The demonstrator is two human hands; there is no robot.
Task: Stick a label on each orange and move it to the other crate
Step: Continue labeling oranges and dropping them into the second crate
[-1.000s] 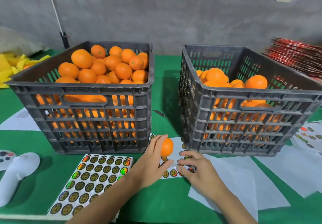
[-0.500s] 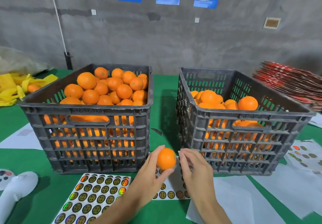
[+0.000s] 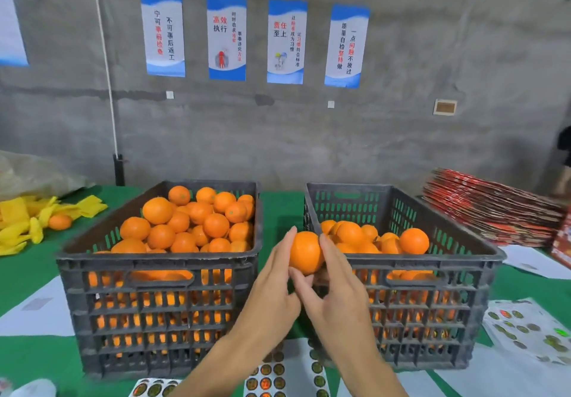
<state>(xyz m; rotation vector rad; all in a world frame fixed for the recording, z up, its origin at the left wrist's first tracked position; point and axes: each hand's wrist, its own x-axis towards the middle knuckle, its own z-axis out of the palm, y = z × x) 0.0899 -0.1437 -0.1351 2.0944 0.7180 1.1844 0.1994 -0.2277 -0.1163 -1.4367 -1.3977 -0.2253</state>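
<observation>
An orange (image 3: 305, 252) is held up between both hands, in front of the gap between the two dark crates. My left hand (image 3: 272, 285) grips its left side and underside. Fingers of my right hand (image 3: 335, 288) lie against its right side, with the thumb under it. The left crate (image 3: 160, 268) is heaped with oranges. The right crate (image 3: 438, 268) holds fewer oranges. A sheet of round labels (image 3: 279, 372) lies on the green table below my forearms. Any label on the held orange is out of sight.
More label sheets lie at the front left (image 3: 154, 389) and far right (image 3: 525, 328). White backing papers are scattered on the table. Yellow foam nets with one orange (image 3: 60, 222) sit at the left. A stack of red flat boxes (image 3: 491, 208) stands at the right.
Both hands have risen from the label sheet with the orange, up to crate-rim height. My right hand has left the sheet and come onto the orange. The camera has tilted up.
</observation>
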